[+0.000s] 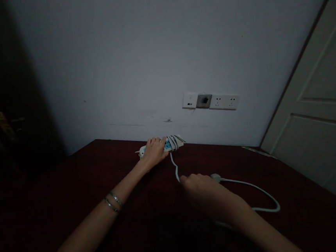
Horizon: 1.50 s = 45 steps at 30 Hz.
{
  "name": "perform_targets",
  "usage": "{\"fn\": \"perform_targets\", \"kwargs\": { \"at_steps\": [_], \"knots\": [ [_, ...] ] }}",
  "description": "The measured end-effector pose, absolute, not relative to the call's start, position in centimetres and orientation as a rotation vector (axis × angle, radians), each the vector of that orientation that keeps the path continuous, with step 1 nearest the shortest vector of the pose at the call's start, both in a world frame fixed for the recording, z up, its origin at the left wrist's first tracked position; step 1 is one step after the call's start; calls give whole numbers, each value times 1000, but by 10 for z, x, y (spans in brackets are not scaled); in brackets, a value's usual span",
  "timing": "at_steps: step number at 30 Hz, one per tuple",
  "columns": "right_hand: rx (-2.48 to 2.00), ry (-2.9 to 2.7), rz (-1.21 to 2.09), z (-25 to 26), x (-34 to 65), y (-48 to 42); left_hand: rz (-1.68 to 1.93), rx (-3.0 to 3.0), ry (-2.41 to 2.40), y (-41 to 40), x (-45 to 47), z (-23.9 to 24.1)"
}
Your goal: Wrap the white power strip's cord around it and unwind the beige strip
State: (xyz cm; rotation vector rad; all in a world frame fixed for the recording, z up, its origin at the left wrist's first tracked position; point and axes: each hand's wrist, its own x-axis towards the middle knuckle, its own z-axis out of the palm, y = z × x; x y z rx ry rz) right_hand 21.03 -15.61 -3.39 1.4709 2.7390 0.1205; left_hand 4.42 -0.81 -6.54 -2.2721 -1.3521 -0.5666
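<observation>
A white power strip (169, 143) lies at the far edge of a dark red table (73, 189), close to the wall, with several turns of its white cable wound round its right end. My left hand (154, 150) rests on top of the strip, fingers curled over it; two thin bangles circle that wrist. My right hand (201, 191) is nearer to me, closed in a pinch on the cable (174, 166) that runs down from the strip. Behind this hand the cable loops to the right (268, 197), and its white plug (215, 176) lies on the table.
A row of white wall sockets with a dark panel (211, 101) sits on the pale wall just above the table. A white panelled door (324, 100) stands at the right. Dim, dark furniture (0, 129) fills the left side.
</observation>
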Motion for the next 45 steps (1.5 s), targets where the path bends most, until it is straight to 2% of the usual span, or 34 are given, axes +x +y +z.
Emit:
{"fn": "perform_targets", "kwargs": {
  "at_steps": [5, 10, 18, 32, 41, 45],
  "knots": [
    [1615, 2896, -3, -12, 244, -145, -477, -2362, -1107, -16, 55, -72],
    [1572, 3109, -177, 11, 284, -130, -367, -2455, -899, -33, 70, -71],
    [1601, 3194, -83, 12, 299, -120, -264, -2522, -580, -72, 98, -65],
    [1753, 3277, -344, -15, 344, -76, -564, -2676, -355, -92, 91, -35],
    [1606, 3224, -785, -23, 323, -78, -774, -2678, -489, -87, 75, -20],
    [1541, 3220, -631, -31, 302, -80, -869, -2610, -659, -74, 69, -22]
  ]
}}
